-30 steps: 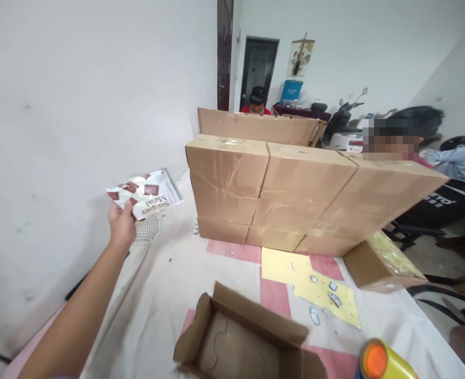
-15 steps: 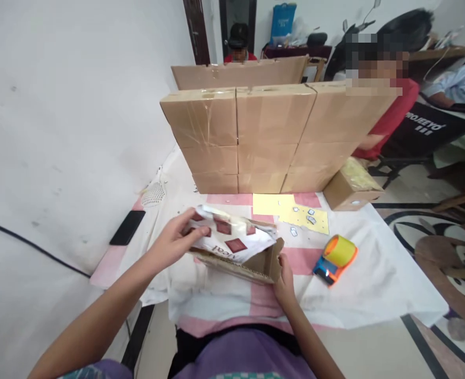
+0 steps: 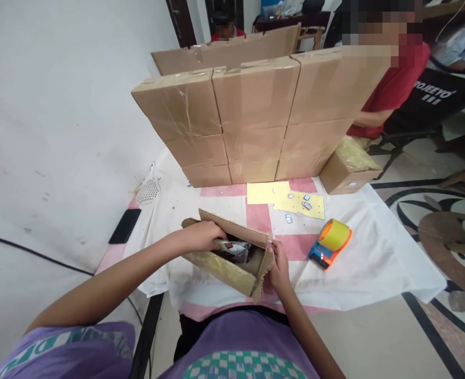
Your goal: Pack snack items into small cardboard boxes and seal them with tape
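- The left hand [image 3: 201,236] is reaching into the open carton [image 3: 225,267], with its fingers curling around the end of the foil pouch [image 3: 235,249].
- The foil pouch is lying inside the open carton and is only partly showing.
- The right hand [image 3: 279,263] is pinching the carton's right flap, thumb on top.
- The open carton is sitting tilted on the white cloth [image 3: 374,263] at the near edge of the tabletop.
- The tape dispenser [image 3: 330,243] is lying to the right of the carton, apart from it.
- The yellow sheet [image 3: 268,193] is lying behind it, in front of the stacked cartons [image 3: 252,110].
- The black phone [image 3: 124,225] is lying at the left.
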`<state>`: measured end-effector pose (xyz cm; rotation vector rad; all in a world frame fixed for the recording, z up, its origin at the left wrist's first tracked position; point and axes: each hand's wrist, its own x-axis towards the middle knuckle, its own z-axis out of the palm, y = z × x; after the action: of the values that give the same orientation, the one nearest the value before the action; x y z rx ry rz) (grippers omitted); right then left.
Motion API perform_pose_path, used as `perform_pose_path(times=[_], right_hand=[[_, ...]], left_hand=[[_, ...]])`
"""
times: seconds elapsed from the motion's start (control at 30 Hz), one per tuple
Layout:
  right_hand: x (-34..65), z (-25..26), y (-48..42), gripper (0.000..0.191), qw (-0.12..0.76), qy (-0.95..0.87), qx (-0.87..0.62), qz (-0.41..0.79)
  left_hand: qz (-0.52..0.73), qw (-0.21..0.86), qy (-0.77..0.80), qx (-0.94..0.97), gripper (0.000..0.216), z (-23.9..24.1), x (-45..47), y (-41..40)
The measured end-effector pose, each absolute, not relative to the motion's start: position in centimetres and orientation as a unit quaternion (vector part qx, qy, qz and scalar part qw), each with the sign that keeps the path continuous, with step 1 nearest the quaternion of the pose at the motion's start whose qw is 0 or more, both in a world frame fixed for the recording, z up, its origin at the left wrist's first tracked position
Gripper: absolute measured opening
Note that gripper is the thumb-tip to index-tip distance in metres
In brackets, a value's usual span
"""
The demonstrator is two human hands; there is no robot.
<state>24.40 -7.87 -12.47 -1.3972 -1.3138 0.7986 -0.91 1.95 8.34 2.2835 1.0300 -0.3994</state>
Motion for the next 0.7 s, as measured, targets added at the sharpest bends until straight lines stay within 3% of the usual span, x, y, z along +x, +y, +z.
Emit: perform_pose_path(times=[0.37, 0.43, 0.57, 0.7], right_hand=[[24.6, -12.7, -8.2, 0.033, 0.510, -0.555, -0.563, 0.338], [24.9, -12.6, -8.6, 0.046, 0.524, -0.596, -0.517, 0.320], [24.7, -12.3, -9.1, 0.098, 0.490, -0.719, -0.399, 0.290], [23.8, -11.4, -8.2, 0.118, 0.443, -0.739, -0.413, 0.295]], left_hand=[[-0.064, 0.151, 0.347, 0.924, 0.032, 8.2, -1.5, 0.0], [-0.027, 0.130, 0.365, 0.922, 0.033, 8.3, -2.1, -0.1], [0.020, 0.102, 0.387, 0.916, 0.033, 8.3, -2.6, 0.2], [0.006, 0.146, 0.343, 0.928, 0.033, 8.4, -2.5, 0.3]])
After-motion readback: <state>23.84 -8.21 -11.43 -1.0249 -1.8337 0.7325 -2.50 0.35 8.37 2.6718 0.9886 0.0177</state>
